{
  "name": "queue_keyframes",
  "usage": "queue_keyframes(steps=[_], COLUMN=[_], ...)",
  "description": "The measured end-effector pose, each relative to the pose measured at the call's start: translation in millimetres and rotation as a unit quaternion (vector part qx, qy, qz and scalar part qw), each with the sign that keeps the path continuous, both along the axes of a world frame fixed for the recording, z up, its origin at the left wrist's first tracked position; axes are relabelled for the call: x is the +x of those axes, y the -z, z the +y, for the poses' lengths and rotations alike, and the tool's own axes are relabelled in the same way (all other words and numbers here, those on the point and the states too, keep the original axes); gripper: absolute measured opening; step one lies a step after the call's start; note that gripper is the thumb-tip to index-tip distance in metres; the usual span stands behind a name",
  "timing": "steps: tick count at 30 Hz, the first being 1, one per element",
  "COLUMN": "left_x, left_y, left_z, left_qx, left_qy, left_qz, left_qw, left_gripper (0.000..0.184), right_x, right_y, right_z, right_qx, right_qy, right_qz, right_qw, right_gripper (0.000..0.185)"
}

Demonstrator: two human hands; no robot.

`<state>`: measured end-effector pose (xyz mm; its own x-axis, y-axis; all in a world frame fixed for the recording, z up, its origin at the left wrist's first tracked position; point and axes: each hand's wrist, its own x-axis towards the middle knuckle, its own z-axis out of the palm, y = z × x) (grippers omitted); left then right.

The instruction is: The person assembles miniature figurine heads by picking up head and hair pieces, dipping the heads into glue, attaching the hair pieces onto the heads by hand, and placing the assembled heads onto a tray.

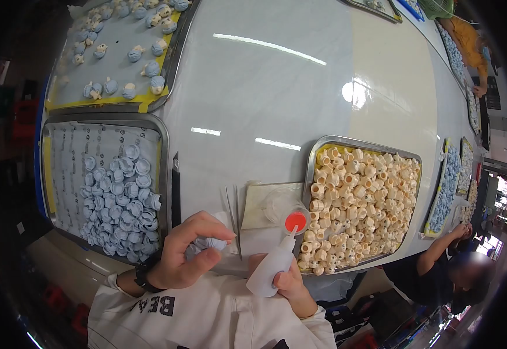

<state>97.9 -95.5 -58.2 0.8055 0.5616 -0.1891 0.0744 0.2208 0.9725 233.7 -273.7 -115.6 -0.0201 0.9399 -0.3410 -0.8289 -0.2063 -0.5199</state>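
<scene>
Bottle (269, 272) aslant in right hand (291, 284), nozzle (292, 232) forward

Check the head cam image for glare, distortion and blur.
Head view: white streaks and a round hotspot glare off the table; head view: fisheye bowing toward the edges, black corners; head view: co-worker's head at right blurred; head view: bright background patches at far right.

The left hand (192, 253) holds a pale blue piece (212, 244); the right hand (289, 282) holds a white bottle (271, 270).
</scene>
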Motion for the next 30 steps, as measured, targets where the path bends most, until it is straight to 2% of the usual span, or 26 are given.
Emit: queue_keyframes(steps=[11, 19, 22, 28, 30], left_x=[0.1, 2.7, 3.3, 6.3, 5.3], left_y=[2.6, 2.8, 0.8, -0.2, 1.6], left_z=[0.8, 3.7, 4.0, 1.0, 3.6], left_qx=[0.013, 0.065, 0.052, 0.043, 0.058], left_qy=[0.012, 0.066, 0.084, 0.059, 0.068], left_qz=[-0.014, -0.017, -0.005, 0.005, -0.006], left_qw=[1.000, 0.996, 0.995, 0.997, 0.996], left_gripper=[0.024, 0.021, 0.022, 0.027, 0.023], right_x=[0.6, 2.2, 2.4, 3.7, 3.6], right_y=[-1.9, -5.9, -4.6, -5.5, -3.6], right_z=[0.9, 3.3, 3.0, 3.7, 3.6], right_qx=[0.005, 0.008, 0.010, -0.001, 0.013], right_qy=[0.004, -0.005, -0.010, -0.017, -0.019], right_qz=[-0.027, -0.027, -0.017, -0.019, -0.011], right_qw=[1.000, 1.000, 1.000, 1.000, 1.000], right_gripper=[0.051, 0.048, 0.049, 0.050, 0.050])
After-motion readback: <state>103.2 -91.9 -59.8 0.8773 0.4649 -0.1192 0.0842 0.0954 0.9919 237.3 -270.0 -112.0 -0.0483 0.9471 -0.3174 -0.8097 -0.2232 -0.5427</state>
